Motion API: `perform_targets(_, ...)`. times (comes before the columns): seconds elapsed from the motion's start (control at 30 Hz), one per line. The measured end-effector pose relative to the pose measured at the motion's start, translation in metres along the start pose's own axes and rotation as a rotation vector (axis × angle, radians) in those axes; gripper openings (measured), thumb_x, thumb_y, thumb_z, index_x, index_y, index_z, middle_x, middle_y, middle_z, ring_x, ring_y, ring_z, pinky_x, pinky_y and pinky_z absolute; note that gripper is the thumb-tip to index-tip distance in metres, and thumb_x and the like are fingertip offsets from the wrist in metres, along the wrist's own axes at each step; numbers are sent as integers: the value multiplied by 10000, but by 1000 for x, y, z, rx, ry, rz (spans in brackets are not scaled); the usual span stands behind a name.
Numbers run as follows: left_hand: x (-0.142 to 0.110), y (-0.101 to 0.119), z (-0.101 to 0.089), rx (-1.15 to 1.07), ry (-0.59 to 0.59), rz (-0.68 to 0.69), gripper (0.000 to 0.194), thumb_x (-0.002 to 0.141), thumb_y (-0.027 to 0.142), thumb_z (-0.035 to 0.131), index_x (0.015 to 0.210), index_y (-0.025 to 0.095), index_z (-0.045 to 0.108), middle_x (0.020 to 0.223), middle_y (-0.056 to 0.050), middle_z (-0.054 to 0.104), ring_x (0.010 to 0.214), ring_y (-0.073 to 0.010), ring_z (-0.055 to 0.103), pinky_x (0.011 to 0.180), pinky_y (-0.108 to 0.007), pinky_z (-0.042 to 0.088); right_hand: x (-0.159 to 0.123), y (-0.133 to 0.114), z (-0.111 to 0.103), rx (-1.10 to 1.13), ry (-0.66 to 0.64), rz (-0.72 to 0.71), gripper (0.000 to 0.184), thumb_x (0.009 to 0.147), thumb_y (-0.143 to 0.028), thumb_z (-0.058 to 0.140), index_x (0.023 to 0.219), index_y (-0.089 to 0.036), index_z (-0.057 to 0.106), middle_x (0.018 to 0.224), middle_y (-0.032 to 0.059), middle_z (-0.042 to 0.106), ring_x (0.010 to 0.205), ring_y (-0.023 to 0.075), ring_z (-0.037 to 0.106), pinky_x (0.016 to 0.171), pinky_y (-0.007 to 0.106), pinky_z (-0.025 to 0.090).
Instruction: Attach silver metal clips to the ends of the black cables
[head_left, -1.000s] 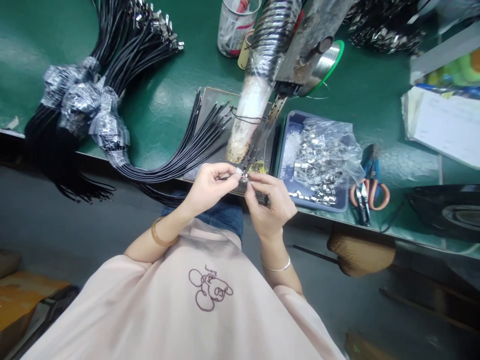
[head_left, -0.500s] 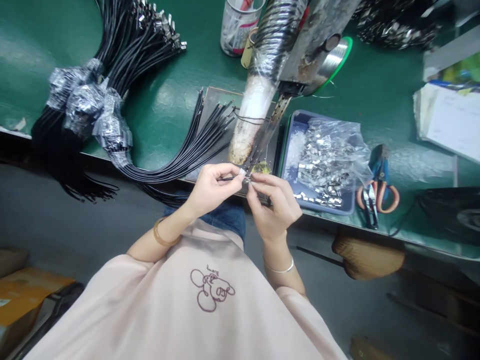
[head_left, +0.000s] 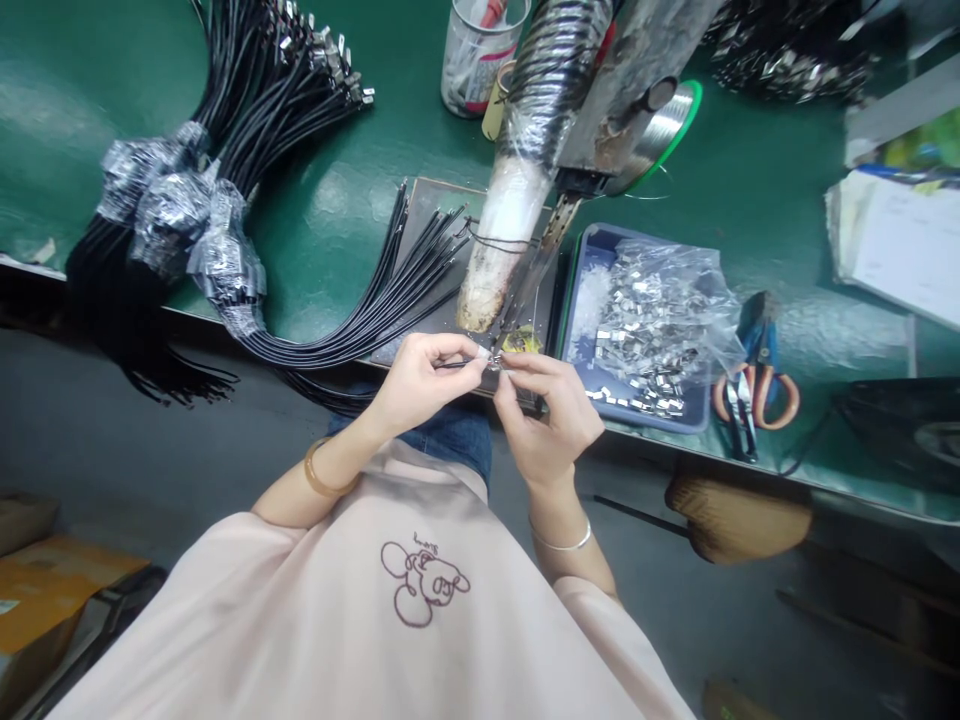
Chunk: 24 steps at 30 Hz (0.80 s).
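Observation:
My left hand (head_left: pixel 421 380) pinches the end of a thin black cable (head_left: pixel 454 364) just in front of the green bench's edge. My right hand (head_left: pixel 547 415) meets it fingertip to fingertip, pinching a small metal clip (head_left: pixel 496 366) at the cable's tip. Both hands are closed. Just beyond them a fan of loose black cables (head_left: pixel 390 300) lies over a dark plate (head_left: pixel 431 205). A blue tray (head_left: pixel 585 250) to the right holds a clear bag of several metal clips (head_left: pixel 652 320).
Wrapped bundles of black cables (head_left: pixel 187 200) hang over the bench's left edge. A plastic-wrapped tool (head_left: pixel 517 190) slants down toward my hands. Orange-handled scissors (head_left: pixel 750 385), a solder spool (head_left: pixel 671 115), a cup (head_left: pixel 480 50) and papers (head_left: pixel 900 245) sit on the green bench (head_left: pixel 337 150).
Both hands have stayed pinched together on the cable end and clip, with only small finger shifts. The view has drifted slightly.

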<state>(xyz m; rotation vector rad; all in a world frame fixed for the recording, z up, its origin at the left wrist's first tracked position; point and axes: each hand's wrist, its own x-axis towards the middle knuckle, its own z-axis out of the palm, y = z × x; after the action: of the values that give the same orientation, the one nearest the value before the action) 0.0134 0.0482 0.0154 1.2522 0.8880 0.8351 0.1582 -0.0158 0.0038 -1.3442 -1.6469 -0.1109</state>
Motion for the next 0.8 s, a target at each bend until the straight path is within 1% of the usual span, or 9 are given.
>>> perform_targets(0.13, 0, 2, 2, -6, 15, 1, 191, 731, 308, 683, 697, 121, 696, 607, 1, 579, 537, -70, 401, 495, -202, 317, 2, 0, 2, -5, 13, -24, 196, 842, -57, 698, 900, -237, 650, 914, 16, 772, 828, 155, 752, 758, 279, 615)
perform_targets(0.27, -1, 5, 2, 28, 24, 6, 182, 735, 296, 678, 710, 117, 701, 545, 32, 483, 495, -52, 305, 466, -206, 249, 4, -1, 2, -11, 26, -18, 209, 836, -59, 707, 918, -249, 682, 940, 9, 772, 842, 158, 751, 771, 283, 618)
perform_targets(0.33, -1, 5, 1, 45, 20, 11, 183, 739, 296, 679, 722, 117, 710, 537, 39, 469, 488, -49, 282, 464, -211, 237, 4, -2, 2, -13, 29, -8, 221, 831, -58, 710, 928, -256, 692, 954, 6, 773, 856, 159, 752, 781, 283, 619)
perform_targets(0.47, 1, 1, -3, 15, -16, 13, 196, 745, 312, 677, 720, 122, 717, 613, 1, 578, 531, -70, 393, 508, -215, 319, 3, -4, 0, -38, 11, -28, 182, 841, -82, 701, 894, -251, 657, 937, 13, 775, 824, 157, 756, 740, 277, 626)
perform_targets(0.5, 1, 0, -4, 16, -30, 8, 195, 744, 311, 679, 709, 123, 714, 618, -2, 584, 544, -75, 411, 520, -217, 333, 3, -4, 0, -47, 0, -36, 174, 847, -87, 695, 880, -249, 640, 931, 16, 776, 813, 156, 757, 722, 276, 627)
perform_targets(0.57, 1, -1, -5, 31, -47, -5, 197, 745, 311, 690, 686, 124, 701, 581, 11, 539, 538, -75, 395, 515, -219, 314, 1, -4, 0, -51, -18, -42, 174, 855, -86, 681, 869, -246, 615, 922, 22, 778, 803, 155, 758, 706, 274, 626)
perform_targets(0.63, 0, 0, -6, 32, -60, -20, 209, 747, 321, 709, 678, 125, 688, 534, 35, 460, 510, -65, 339, 490, -220, 259, -1, -4, -1, -18, -15, -18, 174, 855, -79, 677, 875, -239, 610, 919, 26, 780, 817, 155, 760, 719, 277, 625)
perform_targets(0.7, -2, 2, -7, 1, -78, -35, 236, 749, 342, 731, 674, 127, 670, 515, 51, 413, 490, -55, 303, 475, -218, 228, -1, -4, -1, 46, -3, 47, 161, 855, -84, 681, 871, -230, 617, 910, 23, 778, 829, 158, 760, 719, 280, 623)
perform_targets(0.8, -4, 4, -7, -52, -98, -53, 301, 755, 396, 754, 664, 129, 648, 522, 48, 429, 483, -51, 316, 474, -209, 252, -1, -5, -3, 122, -14, 161, 131, 860, -111, 686, 836, -225, 628, 882, 10, 770, 814, 161, 756, 663, 273, 613)
